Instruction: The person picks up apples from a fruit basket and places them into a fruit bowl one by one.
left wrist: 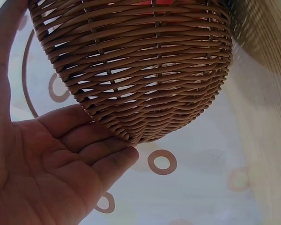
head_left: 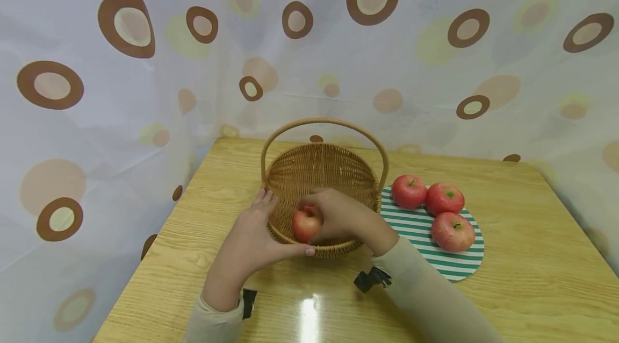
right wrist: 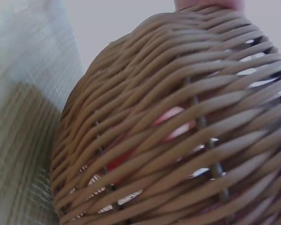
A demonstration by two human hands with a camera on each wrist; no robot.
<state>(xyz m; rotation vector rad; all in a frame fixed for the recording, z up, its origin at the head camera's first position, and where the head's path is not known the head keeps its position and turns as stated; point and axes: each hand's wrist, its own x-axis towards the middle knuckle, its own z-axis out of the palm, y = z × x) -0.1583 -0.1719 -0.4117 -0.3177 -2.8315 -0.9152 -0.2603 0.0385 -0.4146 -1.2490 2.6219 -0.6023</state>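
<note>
A wicker basket [head_left: 338, 163] with an arched handle stands on the table. Inside it, toward the front left, is a red apple [head_left: 306, 224]. My right hand [head_left: 336, 216] reaches over into the basket, its fingers curled about this apple. Spread along the basket's left and front rim, my left hand [head_left: 251, 238] rests its fingers and thumb against the wicker. In the left wrist view the fingers of the left hand [left wrist: 61, 159] touch the outside of the weave, fairly straight. Through gaps in the basket wall [right wrist: 178, 93], patches of red show in the right wrist view, where the right hand is hidden.
Right of the basket lies a round green-and-white striped mat [head_left: 459, 265] with three red apples [head_left: 453, 231] grouped on it. Behind the wooden table [head_left: 527, 224] hangs a pale sheet [head_left: 309, 63] with brown ring patterns.
</note>
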